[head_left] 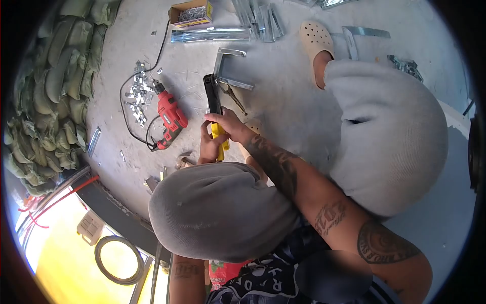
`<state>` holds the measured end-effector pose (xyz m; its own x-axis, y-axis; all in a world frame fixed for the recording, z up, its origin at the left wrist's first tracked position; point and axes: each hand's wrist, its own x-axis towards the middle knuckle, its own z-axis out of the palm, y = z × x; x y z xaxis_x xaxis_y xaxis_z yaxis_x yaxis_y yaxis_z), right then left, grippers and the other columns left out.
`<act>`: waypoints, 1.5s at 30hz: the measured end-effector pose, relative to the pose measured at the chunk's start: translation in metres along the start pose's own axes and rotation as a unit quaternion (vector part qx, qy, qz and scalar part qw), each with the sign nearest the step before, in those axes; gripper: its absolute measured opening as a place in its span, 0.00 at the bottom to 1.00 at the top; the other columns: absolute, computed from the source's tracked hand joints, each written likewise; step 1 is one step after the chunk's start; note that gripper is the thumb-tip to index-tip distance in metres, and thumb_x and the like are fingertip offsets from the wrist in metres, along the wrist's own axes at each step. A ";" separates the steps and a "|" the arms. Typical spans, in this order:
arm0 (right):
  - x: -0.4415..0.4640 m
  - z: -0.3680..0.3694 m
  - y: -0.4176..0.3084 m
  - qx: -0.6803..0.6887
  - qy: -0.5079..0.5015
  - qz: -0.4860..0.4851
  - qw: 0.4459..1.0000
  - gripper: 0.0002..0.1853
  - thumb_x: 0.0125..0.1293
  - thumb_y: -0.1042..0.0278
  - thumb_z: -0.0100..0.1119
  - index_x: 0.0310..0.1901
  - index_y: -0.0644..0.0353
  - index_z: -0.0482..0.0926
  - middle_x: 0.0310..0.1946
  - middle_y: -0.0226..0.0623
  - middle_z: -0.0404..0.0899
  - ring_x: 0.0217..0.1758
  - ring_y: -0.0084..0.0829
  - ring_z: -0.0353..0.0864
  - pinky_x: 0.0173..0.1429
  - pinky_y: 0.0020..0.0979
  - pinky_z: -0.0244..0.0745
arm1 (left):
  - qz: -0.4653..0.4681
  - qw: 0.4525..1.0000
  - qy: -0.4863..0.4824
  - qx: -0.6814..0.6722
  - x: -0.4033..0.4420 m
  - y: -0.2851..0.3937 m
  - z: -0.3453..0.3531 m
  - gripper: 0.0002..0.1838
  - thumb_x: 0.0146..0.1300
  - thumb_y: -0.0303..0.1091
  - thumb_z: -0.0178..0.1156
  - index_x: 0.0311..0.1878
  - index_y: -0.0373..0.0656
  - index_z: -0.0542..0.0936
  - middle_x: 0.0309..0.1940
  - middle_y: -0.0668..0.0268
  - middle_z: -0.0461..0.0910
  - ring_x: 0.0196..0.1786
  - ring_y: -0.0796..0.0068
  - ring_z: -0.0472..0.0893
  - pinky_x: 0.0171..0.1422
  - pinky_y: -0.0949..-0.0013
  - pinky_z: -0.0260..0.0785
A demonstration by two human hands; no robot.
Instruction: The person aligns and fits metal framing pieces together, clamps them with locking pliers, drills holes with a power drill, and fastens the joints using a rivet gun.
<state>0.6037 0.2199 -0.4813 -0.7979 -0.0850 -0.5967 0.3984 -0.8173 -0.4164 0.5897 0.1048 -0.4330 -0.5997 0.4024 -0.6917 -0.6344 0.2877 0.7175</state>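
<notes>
A hand riveter with a black head (211, 91) and yellow handles is in front of me, its head against the corner of a bent metal channel frame (218, 63) on the floor. My right hand (230, 124) is closed round the upper part of the tool, where black meets yellow. Lower down, my left hand (208, 146) wraps the yellow handles, partly hidden behind my knee. Brass-coloured locking pliers (234, 99) sit by the frame's lower corner, apparently clamped to it. Thin rivets lie scattered on the floor left of the tool.
A red corded drill (171, 114) lies to the left beside metal scraps (139, 93). At the top are an open box of rivets (191, 14) and metal channels (210, 34). A hammer (183, 160) lies near my knee. Sandbags (61, 76) are stacked along the left.
</notes>
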 end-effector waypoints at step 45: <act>0.012 -0.030 0.007 0.145 -0.047 0.081 0.985 0.23 0.76 0.43 0.47 0.48 0.59 0.77 0.31 0.28 0.75 0.34 0.22 0.75 0.43 0.27 0.72 | -0.155 0.978 0.083 0.114 -0.020 0.039 -0.008 0.21 0.62 0.46 0.63 0.48 0.36 0.80 0.37 0.62 0.82 0.43 0.70 0.83 0.44 0.67 0.72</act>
<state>0.6108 0.2299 -0.5119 -0.7782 -0.2692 -0.5675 0.3895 -0.9156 -0.0998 0.5734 0.1013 -0.3913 -0.4782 0.1249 -0.8693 -0.6845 0.5670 0.4581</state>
